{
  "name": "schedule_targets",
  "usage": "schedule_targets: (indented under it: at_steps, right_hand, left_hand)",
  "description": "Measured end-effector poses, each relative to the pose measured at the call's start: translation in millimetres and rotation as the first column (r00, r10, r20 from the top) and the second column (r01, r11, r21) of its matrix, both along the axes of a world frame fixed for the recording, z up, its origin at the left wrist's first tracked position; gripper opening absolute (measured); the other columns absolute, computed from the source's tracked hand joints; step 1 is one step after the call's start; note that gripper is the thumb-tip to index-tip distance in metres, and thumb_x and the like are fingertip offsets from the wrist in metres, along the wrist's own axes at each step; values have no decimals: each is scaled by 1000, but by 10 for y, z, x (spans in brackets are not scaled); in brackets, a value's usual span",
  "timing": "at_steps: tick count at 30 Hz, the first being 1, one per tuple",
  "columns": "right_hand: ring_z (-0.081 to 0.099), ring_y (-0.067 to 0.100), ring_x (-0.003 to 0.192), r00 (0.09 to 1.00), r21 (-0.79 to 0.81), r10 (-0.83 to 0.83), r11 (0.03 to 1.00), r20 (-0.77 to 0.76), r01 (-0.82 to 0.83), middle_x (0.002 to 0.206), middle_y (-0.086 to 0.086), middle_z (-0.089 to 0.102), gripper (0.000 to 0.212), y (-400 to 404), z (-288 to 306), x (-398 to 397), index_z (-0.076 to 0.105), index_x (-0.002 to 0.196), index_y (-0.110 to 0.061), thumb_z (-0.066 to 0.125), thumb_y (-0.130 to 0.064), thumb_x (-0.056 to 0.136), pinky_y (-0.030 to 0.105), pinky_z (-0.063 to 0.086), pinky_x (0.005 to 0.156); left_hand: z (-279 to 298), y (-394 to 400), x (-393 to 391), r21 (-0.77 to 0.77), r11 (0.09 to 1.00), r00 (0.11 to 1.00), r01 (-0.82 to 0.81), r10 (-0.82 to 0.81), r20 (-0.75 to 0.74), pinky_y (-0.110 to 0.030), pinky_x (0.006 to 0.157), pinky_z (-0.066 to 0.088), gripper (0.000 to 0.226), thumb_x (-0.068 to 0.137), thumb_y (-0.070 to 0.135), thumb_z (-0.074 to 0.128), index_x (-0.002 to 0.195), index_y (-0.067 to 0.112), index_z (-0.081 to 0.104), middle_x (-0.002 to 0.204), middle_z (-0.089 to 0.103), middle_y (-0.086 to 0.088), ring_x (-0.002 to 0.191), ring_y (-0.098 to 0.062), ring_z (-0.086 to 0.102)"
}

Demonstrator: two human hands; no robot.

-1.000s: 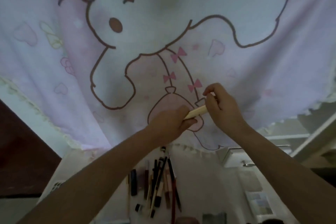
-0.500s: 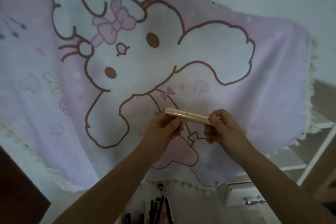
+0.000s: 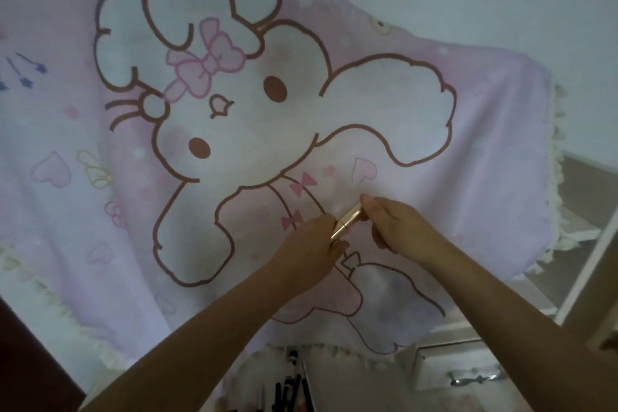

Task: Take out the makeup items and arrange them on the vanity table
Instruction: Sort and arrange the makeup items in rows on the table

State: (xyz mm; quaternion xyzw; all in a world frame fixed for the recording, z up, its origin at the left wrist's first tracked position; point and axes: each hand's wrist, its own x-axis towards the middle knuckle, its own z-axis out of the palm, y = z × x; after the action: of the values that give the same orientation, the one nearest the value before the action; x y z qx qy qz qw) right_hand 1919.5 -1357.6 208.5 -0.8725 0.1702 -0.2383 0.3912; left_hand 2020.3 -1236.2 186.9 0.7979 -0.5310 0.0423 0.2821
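While both hands are raised in front of the cartoon cloth (image 3: 234, 144), left hand (image 3: 314, 244) and right hand (image 3: 391, 224) each pinch an end of the gold tube (image 3: 347, 221), probably to check its cap; dark pencils (image 3: 287, 391) lie on the worktop (image 3: 351, 381) below

Single head-worn view, tilted forward toward a hanging pink cloth (image 3: 133, 211), close.

Gold tube (image 3: 347, 220): both ends were buried in left hand (image 3: 312, 246) and right hand (image 3: 394, 226). Pencils (image 3: 287, 391) were cut off by bottom edge, too dim to identify.
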Motion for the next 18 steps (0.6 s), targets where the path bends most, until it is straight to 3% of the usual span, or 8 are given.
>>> schedule_targets:
  at_steps: [2, 5, 6, 8, 10, 13, 15, 18]
  right_hand:
    - [41, 3, 45, 999, -29, -23, 999, -26, 23, 53, -6, 45, 42, -33, 64, 32, 51, 64, -17, 33, -40, 95, 4, 35, 42]
    - [32, 4, 36, 998, 194, 40, 981, -47, -30, 50, -4, 39, 41, -37, 189, 30, 51, 63, -17, 36, -41, 94, 12, 28, 35]
    - [32, 4, 36, 997, 198, 67, 978, -47, -57, 50, -3, 39, 40, -29, 213, 30, 50, 64, -18, 36, -40, 94, 14, 28, 37]
    - [36, 3, 44, 997, -46, 76, 996, -11, -76, 53, -6, 41, 37, -4, 218, 54, 44, 61, -23, 37, -34, 95, 12, 31, 44]
    - [37, 3, 49, 996, -337, 79, 940, 50, -57, 54, -10, 39, 38, 58, 189, 66, 36, 59, -26, 37, -28, 96, 13, 34, 49]
    - [45, 18, 52, 999, -470, 44, 881, -24, -50, 54, -6, 44, 38, 84, 142, 83, 45, 63, -15, 34, -25, 97, 14, 27, 49]
    - [47, 19, 57, 978, -328, 13, 941, -207, -82, 57, 0, 48, 46, 30, 112, 115, 48, 59, -13, 31, -27, 98, 18, 31, 52]
    - [39, 4, 41, 931, -64, 24, 997, -364, -51, 54, -1, 43, 48, -19, 38, 168, 44, 52, -21, 33, -35, 97, 13, 29, 42]
  left_hand:
    - [47, 1, 9, -50, 999, 997, 14, -10, 83, -17, 58, 24, 21, 94, 28, 45, 101, 8, 48, 83, 39, 4, 71, -11, 38]
    - [157, 33, 58, -18, 1000, 976, -2, 6, 216, -16, 58, 24, 28, 96, 34, 36, 104, 10, 47, 84, 38, 5, 70, -9, 36]
    - [189, 45, 63, 17, 1000, 970, -4, -1, 245, -17, 57, 24, 28, 97, 35, 35, 103, 10, 47, 83, 37, 5, 69, -9, 36]
    - [247, 51, 57, 76, 997, 975, 33, -49, 216, -20, 60, 27, 27, 97, 33, 34, 101, 10, 48, 80, 39, 5, 69, -11, 39]
    - [265, 49, 47, 110, 988, 985, 112, -125, 116, -22, 60, 30, 26, 97, 31, 35, 96, 10, 50, 74, 42, 5, 67, -12, 41]
    - [213, 54, 18, 120, 982, 983, 147, -159, 92, -16, 53, 28, 20, 97, 31, 36, 91, 16, 47, 71, 45, 7, 64, -8, 41]
    - [142, 54, -22, 156, 985, 973, 76, -107, 204, -17, 59, 32, 26, 97, 34, 34, 104, 14, 49, 89, 56, -2, 73, -13, 49]
    - [19, -2, -39, 243, 970, 906, -27, -79, 416, -28, 69, 39, 36, 98, 38, 29, 117, 11, 45, 112, 57, -7, 92, -24, 58]
